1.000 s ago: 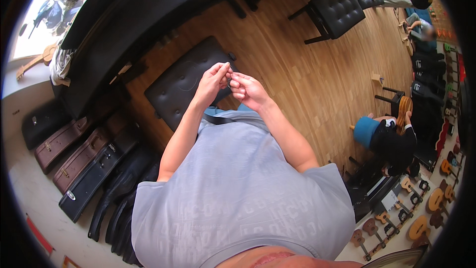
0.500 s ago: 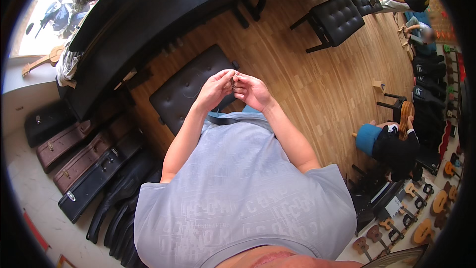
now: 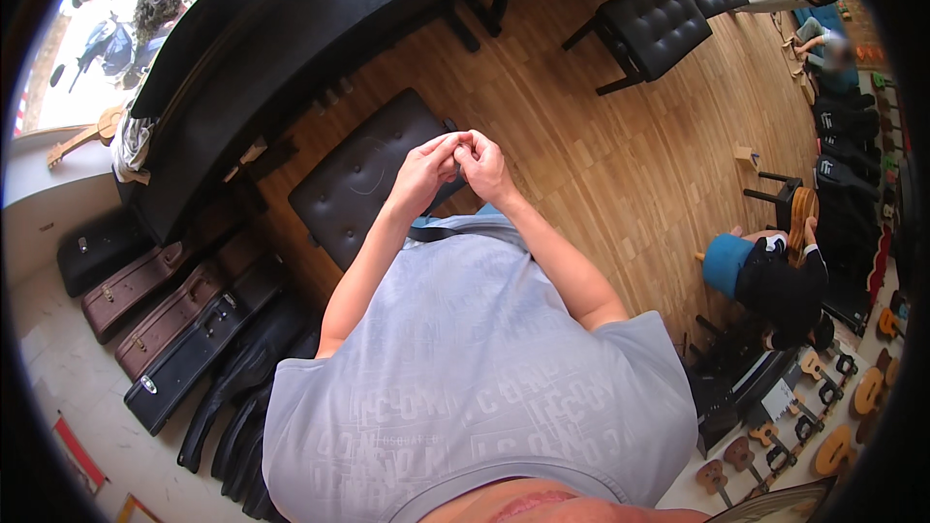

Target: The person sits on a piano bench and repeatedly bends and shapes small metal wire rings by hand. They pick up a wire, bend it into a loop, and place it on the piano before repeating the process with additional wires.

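Note:
My left hand and my right hand meet in front of me at waist height, fingertips touching. The fingers of both are closed in a pinch. Whatever lies between them is too small or too hidden to name. Beneath and left of my hands is a black padded bench with buttoned upholstery. On its seat, beside my left hand, a thin pale curved line shows; whether it is a thread or a string I cannot tell.
A black piano stands beyond the bench. Instrument cases line the left wall. Another tufted black bench is at the far right. A person sits at right with a guitar; ukuleles and guitars hang or stand behind.
My right hand has turned and its fingers have curled in closer to my left. The view has shifted slightly. At the far right, a person has raised their arms.

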Available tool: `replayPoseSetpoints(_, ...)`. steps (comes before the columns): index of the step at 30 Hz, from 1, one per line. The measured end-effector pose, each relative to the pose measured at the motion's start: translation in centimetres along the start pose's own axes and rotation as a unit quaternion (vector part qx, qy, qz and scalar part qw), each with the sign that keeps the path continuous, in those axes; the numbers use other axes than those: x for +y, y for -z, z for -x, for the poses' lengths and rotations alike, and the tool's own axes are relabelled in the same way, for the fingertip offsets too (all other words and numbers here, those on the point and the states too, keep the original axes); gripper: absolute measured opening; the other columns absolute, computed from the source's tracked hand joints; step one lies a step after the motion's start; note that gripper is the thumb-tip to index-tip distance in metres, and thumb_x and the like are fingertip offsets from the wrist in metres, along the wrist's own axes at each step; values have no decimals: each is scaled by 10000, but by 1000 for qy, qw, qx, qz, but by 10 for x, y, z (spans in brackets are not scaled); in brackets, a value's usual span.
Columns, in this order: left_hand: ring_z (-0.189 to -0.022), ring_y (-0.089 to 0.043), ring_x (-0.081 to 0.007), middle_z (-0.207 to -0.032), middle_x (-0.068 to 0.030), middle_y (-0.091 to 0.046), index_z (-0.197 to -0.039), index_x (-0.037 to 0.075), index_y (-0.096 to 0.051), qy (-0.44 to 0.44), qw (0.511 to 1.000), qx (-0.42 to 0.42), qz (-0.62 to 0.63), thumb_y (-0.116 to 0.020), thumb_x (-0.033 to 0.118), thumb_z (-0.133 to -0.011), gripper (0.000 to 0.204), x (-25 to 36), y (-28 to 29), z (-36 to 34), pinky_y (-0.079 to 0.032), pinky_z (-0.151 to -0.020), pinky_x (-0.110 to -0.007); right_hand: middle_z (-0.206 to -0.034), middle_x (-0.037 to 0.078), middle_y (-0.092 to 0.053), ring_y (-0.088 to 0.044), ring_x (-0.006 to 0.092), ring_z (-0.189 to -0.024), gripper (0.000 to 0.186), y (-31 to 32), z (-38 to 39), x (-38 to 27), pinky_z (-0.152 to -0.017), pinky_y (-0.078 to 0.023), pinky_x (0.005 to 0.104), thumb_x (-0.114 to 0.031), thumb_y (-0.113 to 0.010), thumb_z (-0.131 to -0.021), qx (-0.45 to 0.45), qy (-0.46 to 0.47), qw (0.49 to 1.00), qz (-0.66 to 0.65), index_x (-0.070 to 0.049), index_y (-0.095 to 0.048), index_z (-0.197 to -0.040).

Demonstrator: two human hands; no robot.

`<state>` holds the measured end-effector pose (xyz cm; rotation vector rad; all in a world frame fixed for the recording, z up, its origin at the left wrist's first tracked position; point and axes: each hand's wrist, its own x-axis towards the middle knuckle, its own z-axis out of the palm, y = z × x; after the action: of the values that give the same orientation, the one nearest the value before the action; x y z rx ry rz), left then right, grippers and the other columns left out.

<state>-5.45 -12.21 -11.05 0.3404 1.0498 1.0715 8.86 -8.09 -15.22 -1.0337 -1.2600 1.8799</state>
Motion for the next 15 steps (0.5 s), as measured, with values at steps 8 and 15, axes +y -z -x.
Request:
replayPoseSetpoints(8, -640, -375, -51, -629, 83, -370, -1210, 45, -646, 55, 991, -46, 115, -466, 269, -1076, 317, 6, 3, 1, -364, -664, -239, -828, -17, -595, -522, 32, -716, 209, 14, -2, -18, -620, -458, 227, -185, -572, -1015, -75, 0, 992, 102, -3, -595, -1115)
replayPoseSetpoints(15, -636, -377, -54, -621, 76, -375, -1163, 52, -645, 68, 979, -74, 176, -465, 270, -1077, 295, 0, 13, -1, -375, -670, -248, -842, -9, -614, -544, 49, -691, 319, 10, -2, -14, -574, -456, 241, -322, -557, -1043, -110, -36, 993, 26, -12, -598, -1106)
